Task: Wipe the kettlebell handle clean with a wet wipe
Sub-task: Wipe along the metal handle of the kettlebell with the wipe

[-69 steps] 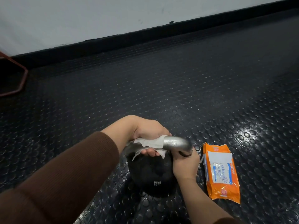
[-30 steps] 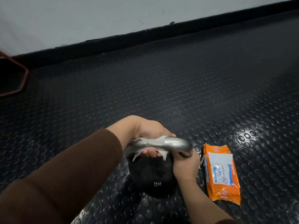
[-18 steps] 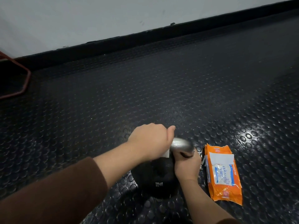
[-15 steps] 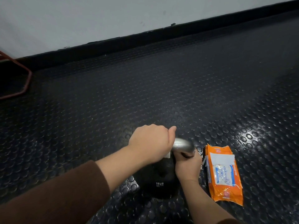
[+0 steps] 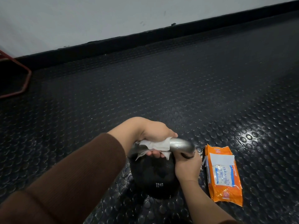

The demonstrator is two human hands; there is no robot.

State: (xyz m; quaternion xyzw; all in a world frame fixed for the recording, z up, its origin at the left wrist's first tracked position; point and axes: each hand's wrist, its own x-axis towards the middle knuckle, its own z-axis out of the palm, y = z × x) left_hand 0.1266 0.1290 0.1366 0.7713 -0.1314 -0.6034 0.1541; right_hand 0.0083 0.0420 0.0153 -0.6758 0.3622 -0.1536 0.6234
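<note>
Back rolled the left hand [image 5: 152, 131], fingers curled under the handle [image 5: 179, 143] through the wipe [image 5: 155, 145], lower centre of frame. The right hand [image 5: 187, 167] gripped the handle's right bend, steadying the kettlebell [image 5: 153, 178]. Wiping looked mid-stroke; the bare metal rightward likely came next.

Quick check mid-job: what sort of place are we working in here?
Most likely a gym or workout room. The black studded rubber flooring runs up to a plain wall, a black kettlebell marked in kilograms stands on it, and part of a red metal frame shows at the left edge.
</note>
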